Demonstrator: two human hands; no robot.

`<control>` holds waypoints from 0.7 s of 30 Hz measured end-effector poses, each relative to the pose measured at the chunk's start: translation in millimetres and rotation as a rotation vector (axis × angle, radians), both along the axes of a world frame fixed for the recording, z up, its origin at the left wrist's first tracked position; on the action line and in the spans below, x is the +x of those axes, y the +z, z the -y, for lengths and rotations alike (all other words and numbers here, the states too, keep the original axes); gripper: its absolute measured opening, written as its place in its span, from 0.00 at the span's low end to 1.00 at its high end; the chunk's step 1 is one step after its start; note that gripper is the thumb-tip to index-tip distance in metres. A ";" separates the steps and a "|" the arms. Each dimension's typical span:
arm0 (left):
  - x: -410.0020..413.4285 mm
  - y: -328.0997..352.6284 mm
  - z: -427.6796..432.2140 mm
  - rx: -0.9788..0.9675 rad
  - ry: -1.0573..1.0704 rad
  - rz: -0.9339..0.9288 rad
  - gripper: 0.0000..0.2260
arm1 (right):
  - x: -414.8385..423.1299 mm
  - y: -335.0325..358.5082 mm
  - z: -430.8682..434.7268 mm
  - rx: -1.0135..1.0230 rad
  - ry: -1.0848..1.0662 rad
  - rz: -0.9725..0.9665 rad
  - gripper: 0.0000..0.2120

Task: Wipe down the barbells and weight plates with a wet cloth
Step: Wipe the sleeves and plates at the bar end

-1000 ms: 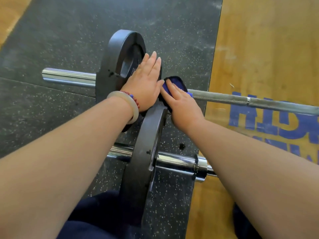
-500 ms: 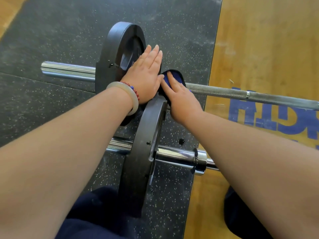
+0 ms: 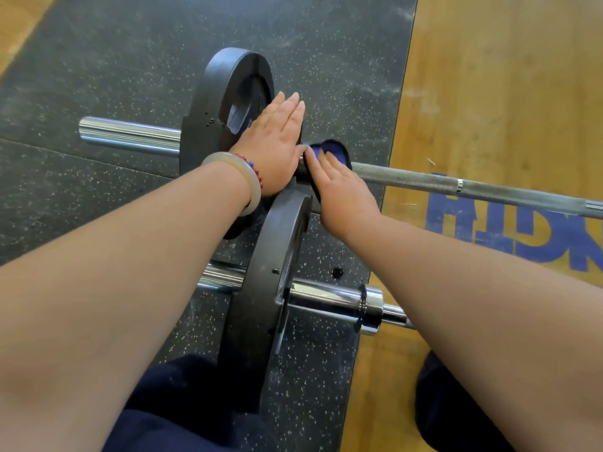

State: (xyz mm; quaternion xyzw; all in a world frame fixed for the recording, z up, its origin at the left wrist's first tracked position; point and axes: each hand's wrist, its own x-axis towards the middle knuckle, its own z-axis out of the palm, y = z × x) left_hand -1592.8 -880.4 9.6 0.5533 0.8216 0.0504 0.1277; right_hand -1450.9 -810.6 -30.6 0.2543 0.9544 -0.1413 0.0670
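Both grips stay wide: left hand (image 3: 277, 143) on plate (image 3: 208, 102), right hand (image 3: 346, 194) pressing cloth (image 3: 337, 151) onto barbell (image 3: 424, 182).

Speckled rubber mat (image 3: 98, 60) beside wooden floor (image 3: 496, 93)
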 end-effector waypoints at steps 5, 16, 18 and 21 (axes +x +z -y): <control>0.8 0.4 1.8 -0.012 0.004 -0.009 0.27 | 0.2 -3.0 -2.5 0.009 0.046 0.009 0.41; 2.8 1.6 1.7 -0.030 0.011 -0.023 0.27 | 6.7 6.9 3.2 -0.024 0.042 0.009 0.40; 4.7 1.4 1.9 -0.040 0.018 -0.036 0.28 | 6.5 5.7 4.5 -0.027 0.045 0.014 0.40; 7.8 3.4 2.2 -0.058 0.035 -0.048 0.28 | 5.5 4.7 8.1 -0.065 0.015 0.033 0.40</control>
